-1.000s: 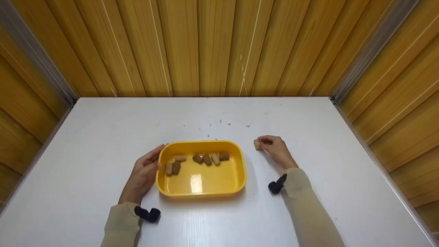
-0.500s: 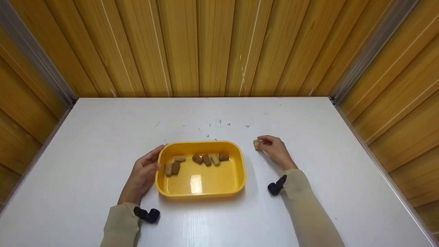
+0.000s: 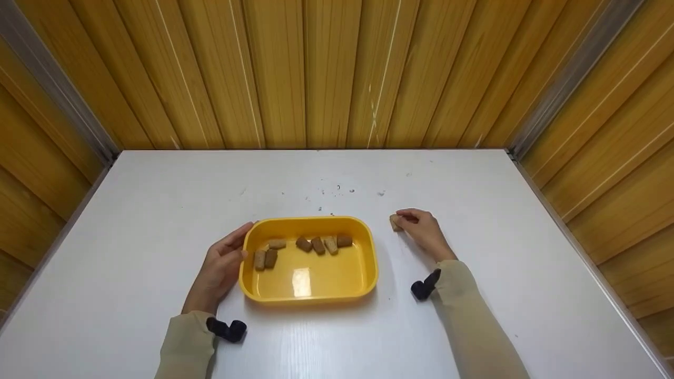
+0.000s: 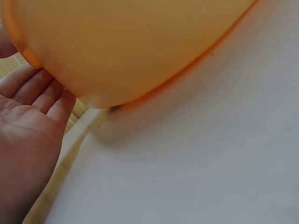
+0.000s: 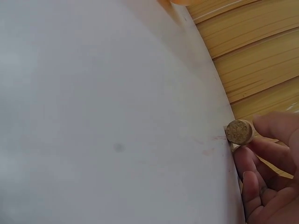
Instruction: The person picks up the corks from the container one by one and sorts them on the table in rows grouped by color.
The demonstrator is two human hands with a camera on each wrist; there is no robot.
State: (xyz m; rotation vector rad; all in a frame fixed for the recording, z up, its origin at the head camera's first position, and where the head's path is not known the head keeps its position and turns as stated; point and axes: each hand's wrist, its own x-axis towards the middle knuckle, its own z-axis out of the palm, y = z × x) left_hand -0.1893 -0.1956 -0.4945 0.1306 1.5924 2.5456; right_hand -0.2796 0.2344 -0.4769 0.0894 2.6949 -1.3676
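— While the glossy yellow plastic tray with rounded corners (image 3: 331,279) is touched at its left end by the left hand (image 3: 218,266), where is the small tan cylindrical cork (image 3: 394,223) held?

— To the right of the tray, near its far right corner. It is pinched between the thumb and fingers of the right hand (image 3: 425,231).

— And the left fingers?

— They are laid nearly straight, side by side, against the tray's outer wall; their tips are hidden.

— How is the cork expected to handle?

— It is judged very light, slightly springy and hardly slippery, though its edges might be crumbled by a hard squeeze; it is best taken gently round its sides. The tray is probably light, stiff and slick, so it is better held by its rim.

— What is contained in the tray?

— Seven cork-like pieces. Along its far wall, three dark brown stubs (image 3: 317,245) and one pale tapered stub (image 3: 330,245) are lined up; toward its left end, two pale tan stubs (image 3: 259,259) and another dark brown stub (image 3: 271,258) are grouped.
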